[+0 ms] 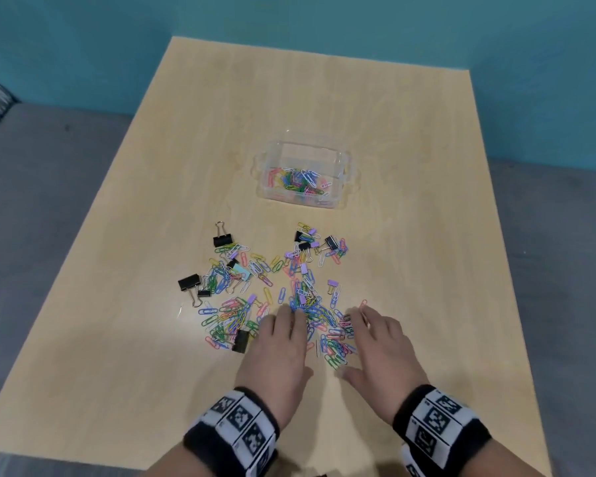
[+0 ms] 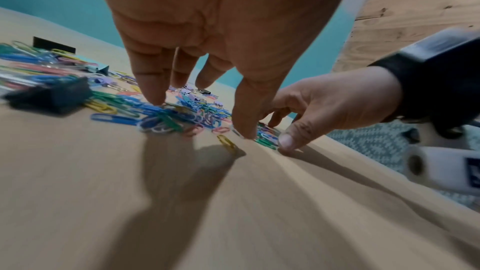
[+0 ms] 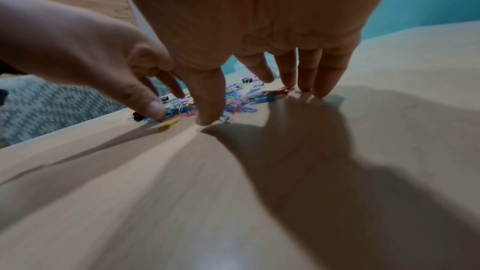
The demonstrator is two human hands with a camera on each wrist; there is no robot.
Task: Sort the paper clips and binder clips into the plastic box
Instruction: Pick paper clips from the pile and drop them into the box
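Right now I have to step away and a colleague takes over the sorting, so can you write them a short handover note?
Left hand: fingers spread, tips on the loose paper clips, nothing held.
Right hand: the same, fingers spread at the pile's right edge, no grip on anything.
Clear plastic box: beyond the pile on the wooden table, already holding a layer of coloured paper clips; no binder clips visible in it.
Left to do: most of the paper clips, the black binder clips and the small purple ones remain scattered on the table.
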